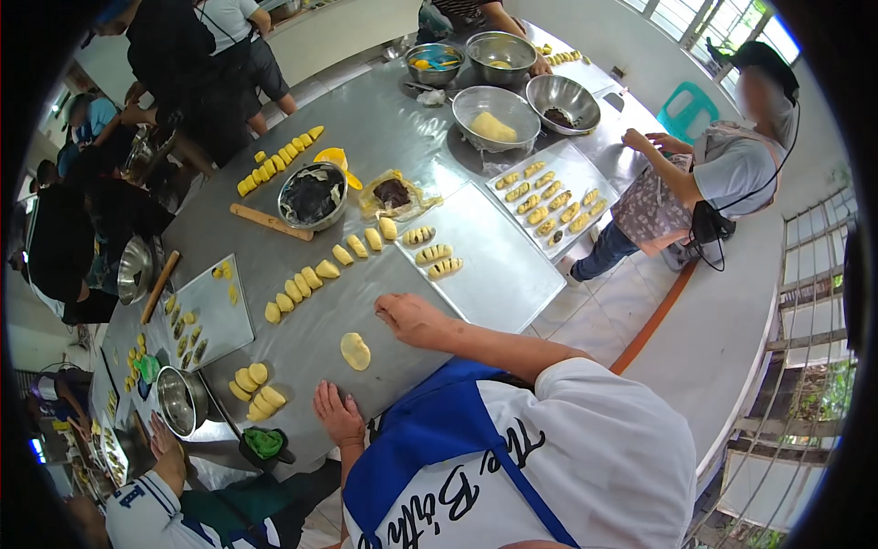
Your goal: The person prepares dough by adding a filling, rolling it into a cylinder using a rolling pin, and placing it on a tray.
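A flattened oval of pale yellow dough (355,351) lies on the steel table (312,370) between my hands. My left hand (338,414) rests palm down by the table edge, fingers apart, holding nothing. Above and right of the oval is my right hand (413,320), its fingers curled in; whether anything is between them is hidden. A row of cut dough pieces (302,284) runs beyond, and a smaller group (258,394) sits to the left. Three slashed rolls with dark filling showing, one of them (433,254), lie on a metal baking sheet (504,288) near my right hand.
Farther back are a wooden rolling pin (271,222), a bowl with dark filling (312,195), dark paste on plastic wrap (393,194), a yellow scoop (334,159) and several steel bowls (495,118). A second tray of rolls (555,195) stands near a co-worker (720,158). Another worker's hand (164,439) is at left.
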`<state>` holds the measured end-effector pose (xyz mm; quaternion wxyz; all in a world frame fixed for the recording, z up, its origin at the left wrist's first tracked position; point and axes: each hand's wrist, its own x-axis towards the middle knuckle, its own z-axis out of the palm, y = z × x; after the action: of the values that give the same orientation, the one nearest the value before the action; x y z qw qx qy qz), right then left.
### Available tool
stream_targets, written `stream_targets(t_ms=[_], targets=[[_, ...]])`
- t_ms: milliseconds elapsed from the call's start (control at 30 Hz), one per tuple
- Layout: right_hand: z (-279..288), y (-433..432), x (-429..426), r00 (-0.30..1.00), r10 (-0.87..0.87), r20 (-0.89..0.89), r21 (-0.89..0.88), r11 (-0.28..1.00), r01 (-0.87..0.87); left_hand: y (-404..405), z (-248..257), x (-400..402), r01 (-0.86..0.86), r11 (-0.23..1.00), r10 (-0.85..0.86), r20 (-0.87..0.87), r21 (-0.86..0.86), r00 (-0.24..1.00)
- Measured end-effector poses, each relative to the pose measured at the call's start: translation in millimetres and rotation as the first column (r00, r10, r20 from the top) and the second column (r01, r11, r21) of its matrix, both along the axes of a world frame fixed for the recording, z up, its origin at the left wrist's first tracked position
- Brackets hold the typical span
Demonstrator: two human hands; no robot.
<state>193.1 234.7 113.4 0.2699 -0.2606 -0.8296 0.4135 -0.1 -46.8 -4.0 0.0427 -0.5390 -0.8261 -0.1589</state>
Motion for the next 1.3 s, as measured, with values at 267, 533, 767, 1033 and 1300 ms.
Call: stream_targets(t_ms=[267,533,767,1033,1300], targets=[[-2,48,60,0.973,-0.231,-0.005,0.056,0.971,0.230,2,8,2,0.002,1.000,-0.002,0.008,0.000,1.000],[22,58,118,0.887,-0.457,0.068,0.053,0.890,0.454,-5,7,-3,0.029,0.999,-0.030,-0.005,-0.020,1.000],[32,20,182,0.788,-0.565,0.245,0.014,0.815,0.580,-9,-4,-6,0.054,0.998,-0.055,0.031,0.039,0.998],[53,44,245,0.692,-0.687,0.222,0.139,0.725,0.675,-6,0,18,0.020,0.999,-0.021,0.036,0.035,0.999],[56,133,313,0.567,-0.824,0.020,0.141,0.563,0.814,-6,-5,99,-0.277,0.951,0.294,0.133,-0.136,0.946]])
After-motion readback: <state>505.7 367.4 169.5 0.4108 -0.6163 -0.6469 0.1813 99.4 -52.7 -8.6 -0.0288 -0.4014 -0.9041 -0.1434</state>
